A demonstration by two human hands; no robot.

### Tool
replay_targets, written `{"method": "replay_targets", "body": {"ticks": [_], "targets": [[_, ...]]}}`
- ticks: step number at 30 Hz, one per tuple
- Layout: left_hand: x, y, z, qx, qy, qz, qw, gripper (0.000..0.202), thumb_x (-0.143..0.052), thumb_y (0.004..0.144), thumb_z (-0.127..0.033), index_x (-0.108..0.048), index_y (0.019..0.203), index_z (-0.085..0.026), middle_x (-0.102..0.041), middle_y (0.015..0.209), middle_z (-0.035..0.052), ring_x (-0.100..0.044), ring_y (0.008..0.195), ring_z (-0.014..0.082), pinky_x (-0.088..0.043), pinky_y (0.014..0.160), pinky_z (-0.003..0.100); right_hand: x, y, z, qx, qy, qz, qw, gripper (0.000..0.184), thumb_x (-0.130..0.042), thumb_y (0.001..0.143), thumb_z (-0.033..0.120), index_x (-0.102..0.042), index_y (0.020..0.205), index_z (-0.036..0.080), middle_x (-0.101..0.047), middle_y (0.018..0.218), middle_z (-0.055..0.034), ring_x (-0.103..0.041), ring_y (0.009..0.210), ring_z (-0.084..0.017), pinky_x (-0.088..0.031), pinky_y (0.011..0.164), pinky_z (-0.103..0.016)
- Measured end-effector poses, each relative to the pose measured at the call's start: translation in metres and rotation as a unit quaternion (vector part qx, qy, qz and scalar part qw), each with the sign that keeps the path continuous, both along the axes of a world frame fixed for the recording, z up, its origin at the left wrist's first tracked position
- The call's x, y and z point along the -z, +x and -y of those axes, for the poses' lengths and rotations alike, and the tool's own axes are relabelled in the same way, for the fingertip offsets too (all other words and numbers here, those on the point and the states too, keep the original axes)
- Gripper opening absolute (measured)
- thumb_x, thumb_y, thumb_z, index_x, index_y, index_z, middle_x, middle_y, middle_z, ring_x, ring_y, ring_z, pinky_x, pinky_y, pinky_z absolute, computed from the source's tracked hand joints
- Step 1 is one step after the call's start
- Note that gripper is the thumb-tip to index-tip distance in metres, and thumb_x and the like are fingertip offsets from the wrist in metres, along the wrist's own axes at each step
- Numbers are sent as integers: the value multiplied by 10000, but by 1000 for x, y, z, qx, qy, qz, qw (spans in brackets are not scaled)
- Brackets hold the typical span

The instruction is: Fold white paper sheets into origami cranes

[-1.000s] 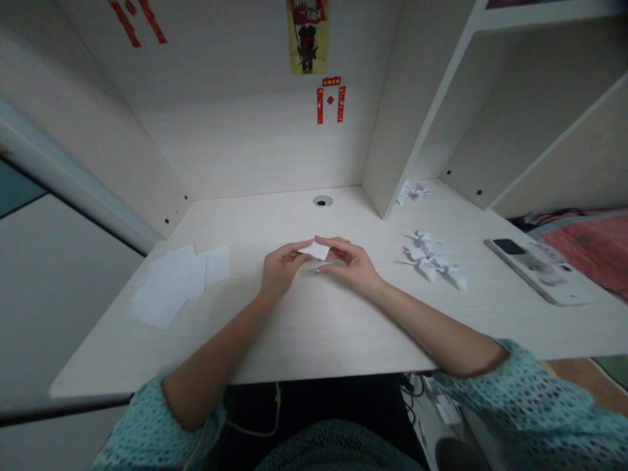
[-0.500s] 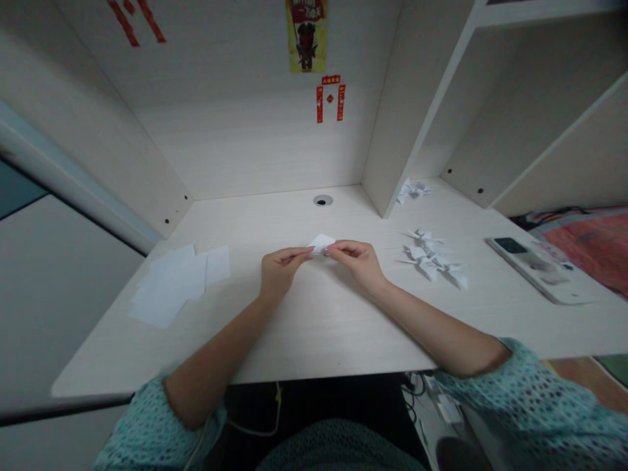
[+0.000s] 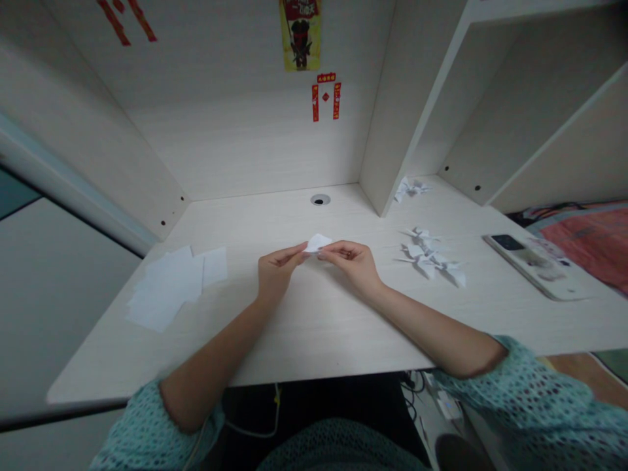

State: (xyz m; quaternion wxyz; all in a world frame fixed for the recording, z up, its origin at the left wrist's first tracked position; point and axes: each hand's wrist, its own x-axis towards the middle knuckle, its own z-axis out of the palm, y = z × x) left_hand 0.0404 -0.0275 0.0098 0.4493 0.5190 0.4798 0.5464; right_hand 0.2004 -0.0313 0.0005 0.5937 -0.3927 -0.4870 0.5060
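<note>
A small piece of folded white paper (image 3: 318, 242) is held above the middle of the desk, between both hands. My left hand (image 3: 277, 263) pinches its left corner between thumb and fingers. On the other side, my right hand (image 3: 354, 260) grips the right edge, fingertips pressed together; its fingers hide part of the fold. Several folded paper cranes (image 3: 426, 258) lie in a cluster to the right of my right hand. Over to the left, loose sheets of white paper (image 3: 164, 288) overlap on the desk.
The pale wooden desk (image 3: 294, 340) has a cable hole (image 3: 320, 200) near the back wall. More folded paper (image 3: 413, 188) lies beside the upright partition (image 3: 409, 111). A phone (image 3: 534, 267) rests at the right, near red cloth (image 3: 583, 239).
Both hands stay on the folded paper, with the right fingertips shifted slightly along its near edge. The whole view has drifted slightly; the cranes and sheets stay put.
</note>
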Motion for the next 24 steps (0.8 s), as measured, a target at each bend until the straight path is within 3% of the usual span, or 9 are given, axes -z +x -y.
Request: {"method": "replay_targets", "body": {"ticks": [5, 16, 24], "targets": [[2, 0, -1, -7, 12, -23, 1000, 329, -725, 643, -336, -709, 945, -206, -715, 929, 49, -653, 829, 188, -509, 807, 312, 1, -1, 0, -2, -7, 11, 1000, 206, -748, 612, 375, -707, 716, 202, -715, 729, -31, -655, 697, -166, -501, 725, -321], [5, 4, -3, 23, -59, 96, 993, 387, -754, 611, -306, -696, 975, -191, -708, 968, 54, -649, 876, 161, -495, 885, 321, 5, -2, -2, -14, -40, -35, 998, 190, -761, 602, 347, -702, 715, 206, -722, 777, -28, -651, 725, -155, -484, 775, -322], [4, 4, -1, 40, -59, 110, 991, 392, -742, 632, -285, -684, 1007, -188, -710, 958, 50, -651, 882, 158, -493, 897, 317, 3, -1, -3, 8, -43, -11, 999, 231, -763, 587, 374, -700, 711, 190, -704, 704, -25, -620, 642, -137, -484, 678, -293]]}}
